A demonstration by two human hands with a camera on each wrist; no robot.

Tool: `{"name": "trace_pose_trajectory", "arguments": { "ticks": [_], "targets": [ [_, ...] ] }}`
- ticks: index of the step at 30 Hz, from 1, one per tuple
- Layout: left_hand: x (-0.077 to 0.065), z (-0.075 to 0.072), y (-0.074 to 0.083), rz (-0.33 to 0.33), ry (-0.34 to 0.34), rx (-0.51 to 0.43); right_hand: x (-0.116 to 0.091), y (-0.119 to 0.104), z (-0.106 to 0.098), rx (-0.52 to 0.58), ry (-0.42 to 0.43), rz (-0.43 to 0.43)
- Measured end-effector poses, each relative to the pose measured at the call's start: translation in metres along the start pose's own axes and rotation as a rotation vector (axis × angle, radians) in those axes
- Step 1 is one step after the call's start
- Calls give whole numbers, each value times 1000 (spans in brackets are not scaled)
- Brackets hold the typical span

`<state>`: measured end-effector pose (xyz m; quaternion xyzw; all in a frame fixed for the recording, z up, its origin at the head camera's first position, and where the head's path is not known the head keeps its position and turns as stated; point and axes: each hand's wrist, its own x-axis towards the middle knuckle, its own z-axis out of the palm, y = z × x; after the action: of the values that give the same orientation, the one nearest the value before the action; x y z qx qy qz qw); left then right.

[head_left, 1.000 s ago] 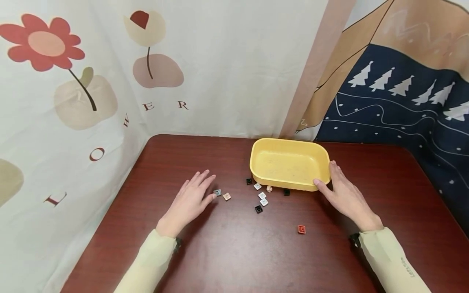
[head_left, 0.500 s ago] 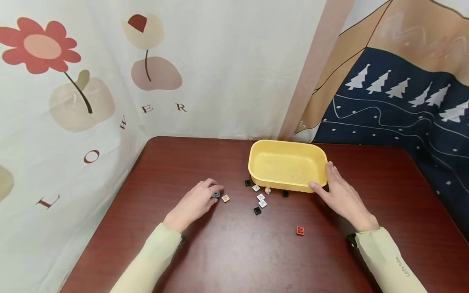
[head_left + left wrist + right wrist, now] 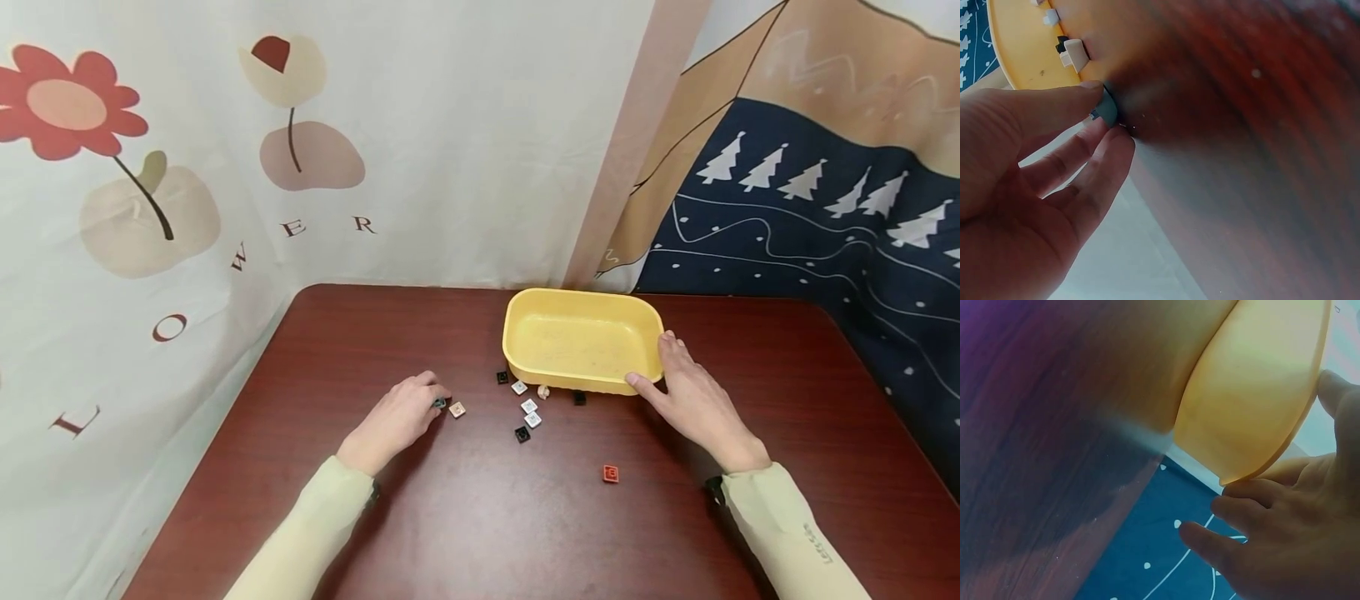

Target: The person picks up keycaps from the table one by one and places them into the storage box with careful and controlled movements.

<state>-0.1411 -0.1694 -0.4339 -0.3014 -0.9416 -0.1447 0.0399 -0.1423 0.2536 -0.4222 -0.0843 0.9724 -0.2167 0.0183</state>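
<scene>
My left hand (image 3: pixel 393 421) pinches a blue-grey keycap (image 3: pixel 1107 110) between thumb and fingertips, low over the table. Beside it lies a beige keycap (image 3: pixel 457 409). My right hand (image 3: pixel 697 406) rests against the right end of the yellow plastic tub (image 3: pixel 570 379). Its thumb touches the front rim while the fairly straight fingers lie along the outside, as the right wrist view also shows at the tub wall (image 3: pixel 1244 406). Just before the tub are scattered white keycaps (image 3: pixel 529 406), black keycaps (image 3: pixel 522 434) and a small cream piece (image 3: pixel 543 391).
A red keycap (image 3: pixel 611 473) lies apart, toward the front of the dark wooden table (image 3: pixel 487 533). Behind the table hang a pale curtain (image 3: pixel 450 167) with printed flowers and a navy cloth (image 3: pixel 787 233) with white trees.
The left hand's fingers, outstretched a second ago, have curled down around the blue-grey keycap and now pinch it. My right hand stays at the tub. The head view has shifted slightly.
</scene>
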Motion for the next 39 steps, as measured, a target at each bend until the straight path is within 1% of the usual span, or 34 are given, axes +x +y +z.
{"name": "trace_pose_trajectory", "arguments": {
  "ticks": [6, 10, 13, 16, 22, 24, 26, 32, 36, 39],
  "targets": [
    [-1, 2, -1, -9, 23, -15, 1, -1, 2, -64, 9, -17],
    [0, 1, -1, -23, 33, -7, -1, 0, 2, -83, 4, -18],
    [2, -1, 1, -24, 64, 0, -1, 1, 2, -92, 4, -23],
    [7, -5, 4, -5, 110, 12, -1, 1, 2, -99, 10, -28],
    [22, -14, 19, 70, 234, 46, -1, -1, 2, -92, 12, -27],
    [27, -17, 25, 84, 272, 42, -1, -2, 2, -89, 9, -26],
    [33, -19, 32, 88, 296, 32, -1, -2, 2, -85, 8, -25],
    [52, -24, 46, 97, 346, -5, 0, -2, 2, -80, -7, -20],
    [66, -28, 54, 124, 374, -26, -1, -2, 3, -80, -15, -16],
    [76, -29, 59, 148, 382, -40, -1, -2, 3, -82, -18, -11]
  ]
}}
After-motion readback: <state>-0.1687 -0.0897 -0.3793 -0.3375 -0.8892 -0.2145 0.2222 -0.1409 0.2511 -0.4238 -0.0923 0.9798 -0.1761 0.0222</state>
